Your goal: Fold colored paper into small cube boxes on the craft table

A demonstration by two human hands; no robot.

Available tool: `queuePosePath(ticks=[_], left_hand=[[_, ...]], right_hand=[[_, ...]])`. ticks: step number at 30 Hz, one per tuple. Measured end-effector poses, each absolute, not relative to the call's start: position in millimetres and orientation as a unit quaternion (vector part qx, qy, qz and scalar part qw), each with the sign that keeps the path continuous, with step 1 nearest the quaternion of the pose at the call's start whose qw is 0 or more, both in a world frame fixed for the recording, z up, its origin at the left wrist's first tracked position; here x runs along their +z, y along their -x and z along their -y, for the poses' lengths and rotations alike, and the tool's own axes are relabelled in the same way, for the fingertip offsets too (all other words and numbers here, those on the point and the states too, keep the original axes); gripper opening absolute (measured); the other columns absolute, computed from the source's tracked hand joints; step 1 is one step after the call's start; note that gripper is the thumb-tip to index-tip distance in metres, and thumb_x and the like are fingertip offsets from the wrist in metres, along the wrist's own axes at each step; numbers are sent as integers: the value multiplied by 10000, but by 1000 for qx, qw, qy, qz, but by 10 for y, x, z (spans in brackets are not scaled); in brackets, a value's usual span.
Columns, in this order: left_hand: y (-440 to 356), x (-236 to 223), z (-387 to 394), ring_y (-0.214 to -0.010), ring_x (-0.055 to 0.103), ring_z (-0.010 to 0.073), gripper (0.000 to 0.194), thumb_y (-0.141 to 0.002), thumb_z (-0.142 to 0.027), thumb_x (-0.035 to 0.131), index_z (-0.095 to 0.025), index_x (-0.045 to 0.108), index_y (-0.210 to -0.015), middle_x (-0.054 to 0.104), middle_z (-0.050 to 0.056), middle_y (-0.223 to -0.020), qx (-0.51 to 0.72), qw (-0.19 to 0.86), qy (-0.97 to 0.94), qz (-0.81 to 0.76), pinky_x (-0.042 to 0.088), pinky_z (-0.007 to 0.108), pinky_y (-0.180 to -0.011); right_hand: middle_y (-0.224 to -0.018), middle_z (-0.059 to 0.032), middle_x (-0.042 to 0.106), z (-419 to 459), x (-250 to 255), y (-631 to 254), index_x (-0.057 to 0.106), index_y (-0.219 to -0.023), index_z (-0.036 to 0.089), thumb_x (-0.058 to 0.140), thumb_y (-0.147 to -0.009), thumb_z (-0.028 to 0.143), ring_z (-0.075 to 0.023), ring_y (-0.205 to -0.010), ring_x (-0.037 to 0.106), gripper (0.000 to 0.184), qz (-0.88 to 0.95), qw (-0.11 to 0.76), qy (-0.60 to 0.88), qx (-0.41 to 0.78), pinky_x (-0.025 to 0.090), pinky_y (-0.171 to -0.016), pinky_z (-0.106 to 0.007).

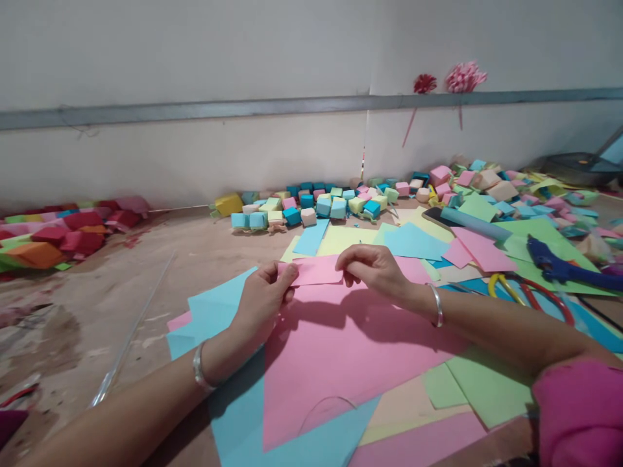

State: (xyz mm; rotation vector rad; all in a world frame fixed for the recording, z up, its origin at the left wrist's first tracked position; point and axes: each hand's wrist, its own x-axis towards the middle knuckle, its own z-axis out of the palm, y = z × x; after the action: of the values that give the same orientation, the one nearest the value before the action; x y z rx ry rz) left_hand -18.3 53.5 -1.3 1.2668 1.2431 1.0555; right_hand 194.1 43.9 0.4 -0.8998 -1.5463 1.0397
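A small pink paper strip is stretched between my two hands, held above a large pink sheet. My left hand pinches the strip's left end, thumb on top. At the right end, my right hand has its fingers bent down and closed on the strip's edge. Both hands cast shadows on the large sheet. Under that sheet lie blue paper and green paper, partly covered.
Small folded paper boxes line the wall, with a bigger heap at right. A red box pile sits at left. Scissors and a blue glue gun lie by my right arm. Two paper flowers stand against the wall.
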Motion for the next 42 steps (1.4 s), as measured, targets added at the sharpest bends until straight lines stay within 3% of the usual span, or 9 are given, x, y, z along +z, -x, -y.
queuePosePath(ticks=[4,6,11,18,24,30,33,36,42], left_hand=[[180,-9,-541,-396,418,46,198,-768,-333,683,-162,594,-724,503,-63,-493,485,451,-539,-521,281,140,-355],[180,-8,-541,-426,480,56,164,-761,-308,680,-165,609,-728,540,-52,-536,503,423,-551,-513,324,146,-375],[174,-20,-511,-463,549,90,153,-785,-317,660,-178,616,-739,610,-24,-590,510,373,-591,-502,395,179,-406],[197,27,-514,-528,555,106,196,-832,-324,612,-169,621,-712,631,-3,-611,457,338,-672,-474,437,202,-503],[221,70,-546,-558,533,106,129,-745,-286,691,-170,691,-689,669,-9,-622,338,258,-785,-450,390,200,-535],[169,10,-398,-570,535,110,184,-806,-286,646,-150,708,-700,672,18,-634,305,229,-831,-405,376,213,-543],[164,37,-363,-548,509,102,233,-812,-332,655,-148,702,-679,643,13,-603,300,227,-840,-391,364,215,-532],[185,78,-402,-536,490,93,228,-810,-325,654,-154,697,-665,636,4,-600,295,236,-837,-395,356,212,-527],[248,87,-564,-526,486,93,211,-771,-323,677,-150,667,-651,612,-12,-568,314,353,-755,-454,359,200,-501]], right_hand=[[-636,14,616,-454,37,-1937,596,-772,158,579,-789,206,-94,-555,591,54,628,493,381,466,474,-531,-227],[-644,22,625,-453,37,-1929,560,-842,169,632,-774,233,-101,-559,602,117,614,495,393,473,483,-540,-234],[-709,-3,662,-489,-24,-1927,635,-909,155,576,-739,147,-119,-647,627,181,659,409,445,448,493,-612,-248],[-634,11,633,-533,-64,-1964,656,-755,155,507,-725,101,-96,-568,543,161,708,420,468,321,416,-550,-216],[-705,-10,629,-507,-4,-1981,625,-719,153,479,-737,53,-105,-645,521,178,798,413,401,178,375,-606,-228],[-675,-25,668,-467,-83,-1898,660,-706,168,586,-863,271,-153,-684,567,202,890,320,323,36,339,-652,-290],[-658,-22,675,-466,-89,-1901,674,-693,170,607,-872,272,-135,-648,578,216,898,296,318,71,342,-618,-266],[-679,-14,698,-489,-4,-1967,710,-753,172,657,-837,235,-110,-619,594,117,874,294,343,177,377,-580,-222],[-696,14,715,-632,78,-2096,720,-760,183,640,-814,178,-103,-645,628,97,783,387,407,266,447,-631,-221]])
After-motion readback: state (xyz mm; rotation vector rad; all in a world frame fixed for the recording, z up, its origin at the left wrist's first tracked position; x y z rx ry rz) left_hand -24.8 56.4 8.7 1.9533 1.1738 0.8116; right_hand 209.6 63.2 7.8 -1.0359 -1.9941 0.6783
